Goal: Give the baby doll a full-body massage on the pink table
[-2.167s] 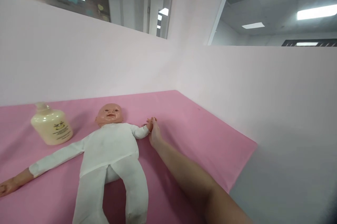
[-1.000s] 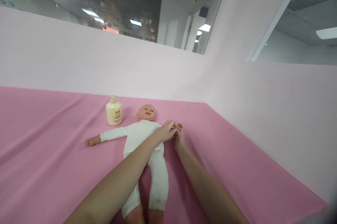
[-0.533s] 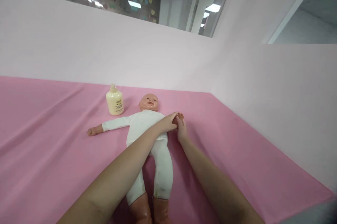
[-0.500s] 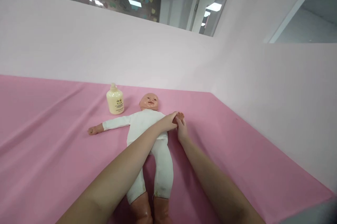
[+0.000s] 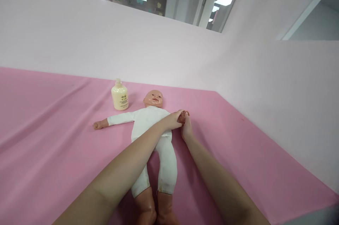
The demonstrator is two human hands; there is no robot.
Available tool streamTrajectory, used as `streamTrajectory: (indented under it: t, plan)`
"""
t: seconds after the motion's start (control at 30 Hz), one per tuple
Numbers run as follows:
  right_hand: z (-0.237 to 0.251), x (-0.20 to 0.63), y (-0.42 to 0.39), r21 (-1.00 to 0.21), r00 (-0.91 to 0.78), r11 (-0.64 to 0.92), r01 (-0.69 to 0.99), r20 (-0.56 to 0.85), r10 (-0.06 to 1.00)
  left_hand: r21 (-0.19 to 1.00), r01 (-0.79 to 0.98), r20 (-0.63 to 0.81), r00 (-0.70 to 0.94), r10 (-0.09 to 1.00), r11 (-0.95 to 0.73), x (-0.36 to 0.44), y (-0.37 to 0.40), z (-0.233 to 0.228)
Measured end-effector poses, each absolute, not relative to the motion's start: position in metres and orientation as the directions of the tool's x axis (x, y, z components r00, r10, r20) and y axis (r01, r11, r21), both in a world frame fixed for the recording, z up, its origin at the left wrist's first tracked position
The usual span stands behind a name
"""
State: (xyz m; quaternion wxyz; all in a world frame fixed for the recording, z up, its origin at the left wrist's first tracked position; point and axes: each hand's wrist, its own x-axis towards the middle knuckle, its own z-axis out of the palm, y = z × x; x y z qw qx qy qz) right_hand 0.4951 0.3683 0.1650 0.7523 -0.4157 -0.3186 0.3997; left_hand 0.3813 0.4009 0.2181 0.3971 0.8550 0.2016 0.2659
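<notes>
Both hands meet at the far arm of the doll. My left hand (image 5: 173, 121) reaches across the doll's (image 5: 152, 137) chest, fingers curled over the sleeve end near the wrist; it looks closed around that arm, though the grip's underside is hidden from me. My right hand (image 5: 186, 128) comes in from the right side, fingers drawn together and pointing up the cloth, touching the doll's small hand (image 5: 183, 115). I cannot tell whether it actually pinches that hand or only rests against it.

The doll lies on its back on the pink cloth (image 5: 53, 140), head toward the wall, legs toward me. White one-piece suit, bare plastic head (image 5: 154, 98), bare feet near the bottom edge of view. Its other arm sticks straight out to the left, flat on the cloth, plastic fist (image 5: 97, 125) showing past the sleeve.

A cream-coloured bottle (image 5: 120, 95) stands upright just left of the doll's head, near the wall, apart from both my hands.

Pale pink wall panels (image 5: 159, 48) close the cloth in at the back and right. Ceiling lights show above them.
</notes>
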Motion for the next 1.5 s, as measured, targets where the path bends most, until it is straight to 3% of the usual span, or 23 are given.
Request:
streamTrajectory:
  t: [0.57, 0.77, 1.2, 1.5]
  plan:
    - [0.170, 0.492, 0.365, -0.895, 0.388, 0.273, -0.354, 0.125, 0.913, 0.798, 0.197, 0.282, 0.712, 0.643, -0.569, 0.385, 0.403, 0.216]
    - [0.165, 0.498, 0.366, -0.907, 0.338, 0.221, -0.359, 0.094, 0.936, 0.826, 0.166, 0.249, 0.750, 0.613, -0.539, 0.384, 0.401, 0.218]
    - [0.165, 0.499, 0.368, -0.911, 0.313, 0.213, -0.353, 0.100, 0.945, 0.752, 0.142, 0.308, 0.788, 0.533, -0.644, 0.386, 0.411, 0.207]
    - [0.165, 0.497, 0.371, -0.867, 0.421, 0.266, -0.422, 0.072, 0.904, 0.768, 0.132, 0.315, 0.774, 0.550, -0.627, 0.385, 0.407, 0.209]
